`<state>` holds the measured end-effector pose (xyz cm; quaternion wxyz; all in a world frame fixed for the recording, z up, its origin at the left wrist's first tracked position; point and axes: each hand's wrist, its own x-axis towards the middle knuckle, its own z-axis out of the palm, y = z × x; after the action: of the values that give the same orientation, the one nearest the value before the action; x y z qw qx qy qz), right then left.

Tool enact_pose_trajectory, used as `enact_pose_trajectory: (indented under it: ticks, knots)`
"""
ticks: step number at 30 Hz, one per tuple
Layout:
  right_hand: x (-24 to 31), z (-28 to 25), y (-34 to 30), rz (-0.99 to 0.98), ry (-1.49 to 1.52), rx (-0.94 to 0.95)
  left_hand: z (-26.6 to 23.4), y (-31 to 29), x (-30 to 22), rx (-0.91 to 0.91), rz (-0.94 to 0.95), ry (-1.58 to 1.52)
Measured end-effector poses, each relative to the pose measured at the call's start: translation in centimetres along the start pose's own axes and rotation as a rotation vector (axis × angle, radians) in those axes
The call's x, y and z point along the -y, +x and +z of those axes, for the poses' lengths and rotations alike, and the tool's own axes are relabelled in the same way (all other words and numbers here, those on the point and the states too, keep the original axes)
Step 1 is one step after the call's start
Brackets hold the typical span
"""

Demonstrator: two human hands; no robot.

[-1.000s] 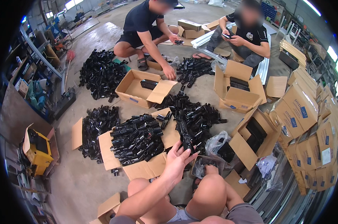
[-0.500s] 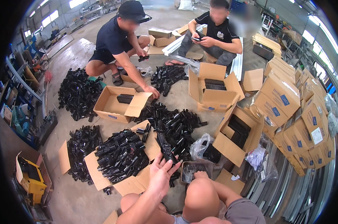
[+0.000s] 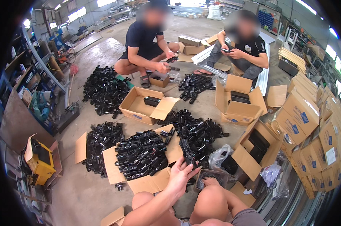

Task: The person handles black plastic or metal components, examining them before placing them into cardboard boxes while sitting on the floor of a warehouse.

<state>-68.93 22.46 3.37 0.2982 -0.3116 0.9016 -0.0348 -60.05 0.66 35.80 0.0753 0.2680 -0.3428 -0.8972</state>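
Note:
In my left hand (image 3: 182,174), fingers closed, is a long black part (image 3: 187,150), tilted up in front of a heap of similar parts. My right hand (image 3: 211,181) reaches into a small see-through tub (image 3: 223,174) between my knee and a plastic bag; its fingertips are hidden among small dark pieces. Left of my left hand, an opened-out carton (image 3: 149,184) bears a pile of black parts (image 3: 140,154). Beyond the held part lies another black heap (image 3: 200,130).
Open cartons with black parts stand ahead (image 3: 140,115), far right (image 3: 236,111) and right (image 3: 249,158). Stacked sealed boxes (image 3: 296,116) and metal profiles (image 3: 287,199) line the right. Two co-workers sit or squat opposite, one (image 3: 148,49) handling black parts, one (image 3: 249,49) holding a phone.
The view has swung, so the scene sits further right. The squatting co-worker's hand has come up from the heap beside the carton, and both hands now hold black parts. My hands keep their places.

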Motion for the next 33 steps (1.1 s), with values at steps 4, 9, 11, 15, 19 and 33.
enact_pose_trajectory:
  ticks: [4, 9, 11, 15, 19, 33]
  knots:
    - [-0.1, -0.4, 0.2, 0.003, 0.001, -0.011, -0.6, -0.2, -0.3, -0.009, -0.016, 0.018]
    - [0.4, -0.8, 0.0, -0.022, 0.013, -0.041, -0.8, -0.3, -0.3, -0.035, -0.012, 0.005]
    - [0.2, -1.1, -0.3, -0.008, 0.025, -0.054, -0.5, -0.1, -0.5, -0.014, -0.014, -0.002]
    - [1.0, -1.6, -1.2, -0.011, 0.079, -0.128, -0.3, -0.4, -0.7, 0.02, 0.005, 0.02]
    - [1.3, -4.4, -2.3, 0.014, 0.148, -0.209, -0.3, -0.1, -0.8, 0.025, 0.003, 0.031]
    - [9.8, -29.6, -8.7, -0.273, 1.16, -0.623, 1.9, 0.8, -0.7, 0.017, 0.255, 0.003]
